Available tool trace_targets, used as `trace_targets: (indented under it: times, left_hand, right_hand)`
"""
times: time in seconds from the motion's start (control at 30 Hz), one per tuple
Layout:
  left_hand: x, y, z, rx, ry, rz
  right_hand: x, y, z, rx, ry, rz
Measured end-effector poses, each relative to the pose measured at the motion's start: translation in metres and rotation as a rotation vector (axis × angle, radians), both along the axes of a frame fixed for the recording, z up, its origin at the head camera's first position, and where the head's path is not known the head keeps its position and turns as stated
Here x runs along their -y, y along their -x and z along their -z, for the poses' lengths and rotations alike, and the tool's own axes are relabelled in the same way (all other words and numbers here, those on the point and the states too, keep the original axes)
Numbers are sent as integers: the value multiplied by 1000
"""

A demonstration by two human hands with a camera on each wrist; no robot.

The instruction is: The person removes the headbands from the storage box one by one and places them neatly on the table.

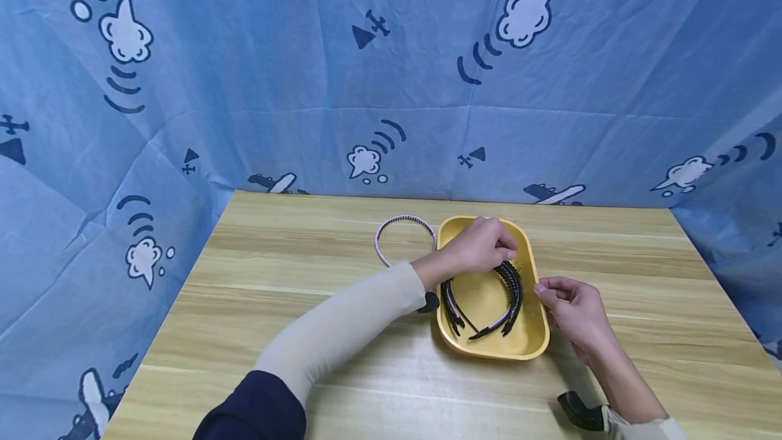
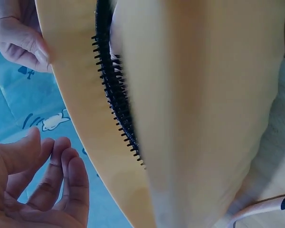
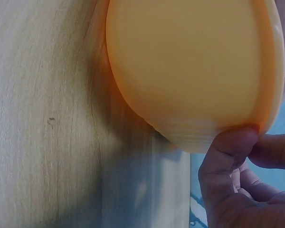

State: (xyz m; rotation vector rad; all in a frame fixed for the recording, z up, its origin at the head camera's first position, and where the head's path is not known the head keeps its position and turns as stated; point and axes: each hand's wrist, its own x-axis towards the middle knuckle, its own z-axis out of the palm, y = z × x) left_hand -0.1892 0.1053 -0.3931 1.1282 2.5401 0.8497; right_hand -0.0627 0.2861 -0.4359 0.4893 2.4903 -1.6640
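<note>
Over the far half of a yellow plastic basin (image 1: 528,348) hovers my left hand (image 1: 482,246), its fingers loosely bent. The left wrist view shows nothing between that thumb and the fingers. Inside the basin lie several toothed headbands (image 1: 512,290), mostly black, one with a pale purple band, their tips toward the near side. My right hand (image 1: 574,309) pinches the basin's right rim between thumb and fingers; the right wrist view shows this grip against the outer wall (image 3: 190,71). Another headband (image 1: 377,236), pale purple with dark teeth, lies left of the basin, partly hidden by my left forearm.
The basin stands on a wood-grain table (image 1: 275,270). A blue patterned cloth (image 1: 415,73) hangs behind the table and at both sides. Below my right hand, a black wrist device (image 1: 577,411) sticks out at the sleeve.
</note>
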Motion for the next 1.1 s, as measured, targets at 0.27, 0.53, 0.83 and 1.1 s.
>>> trace_targets:
  times: [0.27, 0.53, 0.83, 1.1]
  left_hand:
    - [-4, -3, -6, 5, -2, 0]
    - [-8, -6, -5, 69, -43, 7]
    - [-6, -2, 0, 97, -52, 18]
    - [-2, 5, 8, 91, 10, 41]
  right_hand:
    - [-1, 0, -1, -2, -13, 0]
    - [1, -1, -1, 8, -18, -3]
    - [0, 0, 0, 18, -8, -4]
    - [1, -1, -1, 11, -14, -1]
